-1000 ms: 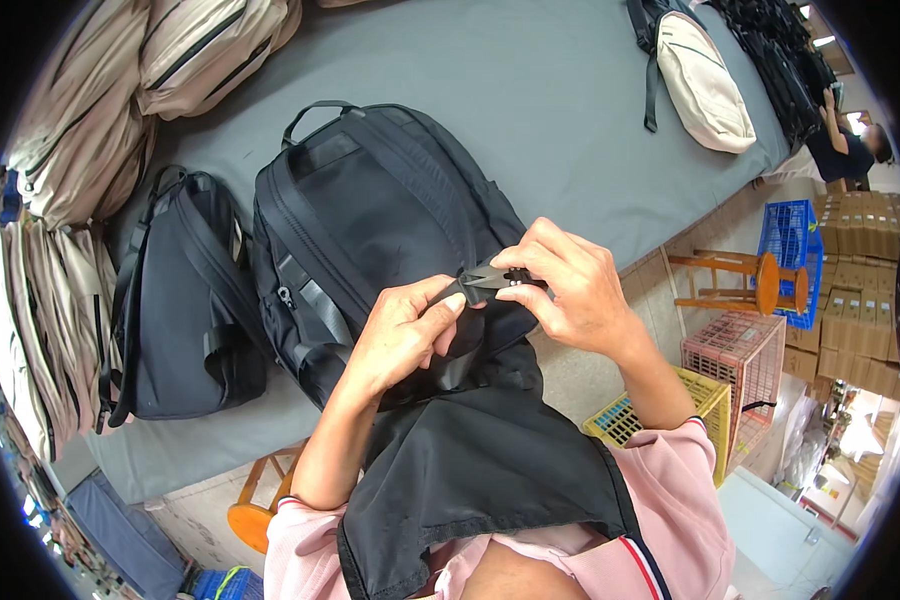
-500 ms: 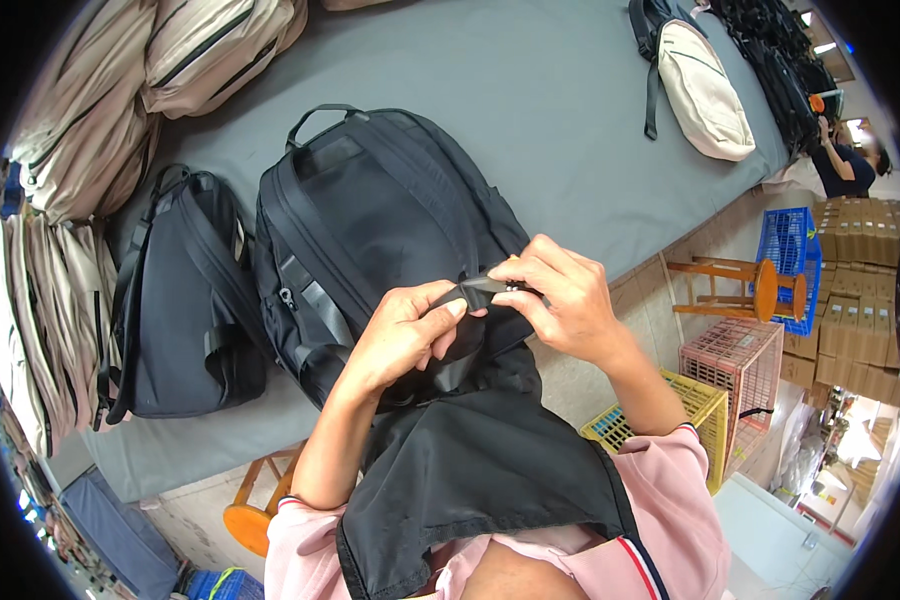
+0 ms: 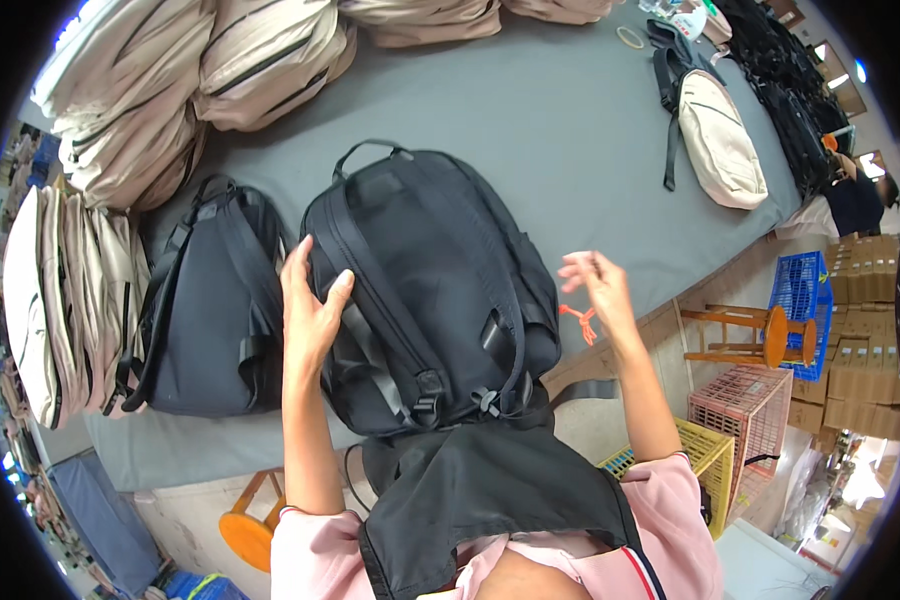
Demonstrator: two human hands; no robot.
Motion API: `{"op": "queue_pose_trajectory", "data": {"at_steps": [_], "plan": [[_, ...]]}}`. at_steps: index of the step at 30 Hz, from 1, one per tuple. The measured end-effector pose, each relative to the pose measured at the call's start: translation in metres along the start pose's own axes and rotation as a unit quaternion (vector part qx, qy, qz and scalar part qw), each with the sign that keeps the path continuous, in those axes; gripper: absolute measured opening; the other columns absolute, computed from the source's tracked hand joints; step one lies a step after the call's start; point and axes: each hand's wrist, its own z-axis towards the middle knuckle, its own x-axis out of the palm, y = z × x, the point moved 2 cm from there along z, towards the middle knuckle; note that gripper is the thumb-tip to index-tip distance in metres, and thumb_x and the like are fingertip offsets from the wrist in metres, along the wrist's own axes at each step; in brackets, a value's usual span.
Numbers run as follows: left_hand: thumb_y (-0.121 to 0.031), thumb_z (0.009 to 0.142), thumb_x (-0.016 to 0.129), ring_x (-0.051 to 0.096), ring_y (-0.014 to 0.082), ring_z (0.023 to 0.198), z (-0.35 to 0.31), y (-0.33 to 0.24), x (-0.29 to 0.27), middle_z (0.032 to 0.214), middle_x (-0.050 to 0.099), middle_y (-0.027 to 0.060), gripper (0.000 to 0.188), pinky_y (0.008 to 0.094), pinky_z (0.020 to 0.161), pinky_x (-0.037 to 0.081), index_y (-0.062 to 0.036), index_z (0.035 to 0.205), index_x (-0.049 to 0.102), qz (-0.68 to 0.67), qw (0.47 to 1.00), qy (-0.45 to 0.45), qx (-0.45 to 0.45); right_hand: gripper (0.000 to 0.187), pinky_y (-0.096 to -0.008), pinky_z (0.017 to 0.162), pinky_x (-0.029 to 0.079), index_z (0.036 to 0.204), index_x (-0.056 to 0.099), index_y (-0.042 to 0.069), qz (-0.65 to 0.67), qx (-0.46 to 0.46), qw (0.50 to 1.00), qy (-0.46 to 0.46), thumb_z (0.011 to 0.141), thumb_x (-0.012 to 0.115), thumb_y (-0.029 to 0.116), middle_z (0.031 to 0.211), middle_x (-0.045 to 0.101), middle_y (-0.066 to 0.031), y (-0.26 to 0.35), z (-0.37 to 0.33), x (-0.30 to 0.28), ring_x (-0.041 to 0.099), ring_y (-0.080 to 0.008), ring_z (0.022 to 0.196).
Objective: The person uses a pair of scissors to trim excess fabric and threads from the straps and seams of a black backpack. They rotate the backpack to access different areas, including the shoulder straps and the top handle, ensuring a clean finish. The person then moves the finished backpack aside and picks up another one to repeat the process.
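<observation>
A black backpack lies on the grey-covered table with its shoulder straps and buckles facing up. Its lower end is against my black apron. My left hand is at the backpack's left edge, thumb and fingers spread. Just off its right side, my right hand is raised, its fingertips blurred. An orange cord dangles beneath that hand; a small dark thing shows among the fingers, too unclear to name. A loose black webbing strap sticks out at the backpack's lower right.
Another black backpack stands at left, beside stacked beige bags. More beige bags line the far edge. A cream sling bag lies at far right. Beyond the table are wooden stools, crates, cartons and another person.
Both hands have let go of the strap and moved apart, left hand to the backpack's left edge, right hand outward. The orange cord has come into view. The view has shifted.
</observation>
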Motion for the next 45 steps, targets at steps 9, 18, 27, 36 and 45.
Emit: {"op": "queue_pose_trajectory", "data": {"at_steps": [9,18,27,36,45], "plan": [[-0.028,0.072,0.077,0.038,0.0343,0.128,-0.001,-0.011,0.059,0.143,0.030,0.0251,0.106,0.0397,0.106,0.030,-0.0015,0.146,0.006,0.171,0.969,0.134,-0.119,0.031,-0.0280,0.069,0.050,0.097,0.058,-0.006,0.052,0.057,0.993,0.087,0.076,0.070,0.013,0.082,0.063,-0.0069,0.009,0.024,0.059,0.061,-0.0145,0.075],[-0.015,0.077,0.074,0.057,0.0244,0.105,-0.022,-0.120,0.046,0.144,0.026,0.0236,0.115,0.0350,0.087,0.048,-0.0126,0.144,-0.019,-0.355,0.891,-0.039,0.280,0.019,-0.0255,0.060,0.042,0.087,0.059,-0.004,-0.108,-0.525,0.834,-0.131,0.070,0.068,0.000,0.072,0.059,-0.0075,0.155,-0.076,-0.001,0.053,-0.0164,0.061],[-0.019,0.087,0.062,0.038,0.0299,0.128,0.029,-0.060,0.128,0.148,0.020,0.0213,0.088,0.0374,0.099,0.040,-0.0149,0.148,-0.002,-0.248,0.963,0.102,-0.039,0.016,-0.0223,0.051,0.032,0.083,0.053,-0.003,0.012,-0.379,0.904,-0.198,0.074,0.067,-0.004,0.066,0.041,-0.0010,0.042,-0.014,0.008,0.036,-0.0084,0.056],[-0.045,0.091,0.052,0.007,0.0317,0.142,0.029,-0.108,0.131,0.154,0.003,0.0147,0.085,0.0436,0.112,0.016,-0.0102,0.148,0.000,-0.219,0.959,0.008,0.181,0.013,-0.0229,0.050,0.032,0.084,0.055,-0.002,0.071,-0.410,0.887,-0.200,0.076,0.066,-0.004,0.066,0.046,-0.0011,0.090,-0.041,-0.011,0.036,-0.0071,0.055],[-0.051,0.098,0.028,-0.002,0.0265,0.142,-0.010,-0.203,0.226,0.154,-0.004,0.0131,0.073,0.0365,0.114,0.004,-0.0067,0.148,-0.001,-0.365,0.898,0.188,0.160,0.026,-0.0260,0.046,0.035,0.086,0.058,-0.001,-0.198,-0.511,0.792,-0.269,0.064,0.065,-0.012,0.056,0.044,-0.0066,0.182,-0.094,-0.079,0.043,-0.0163,0.046]]}}
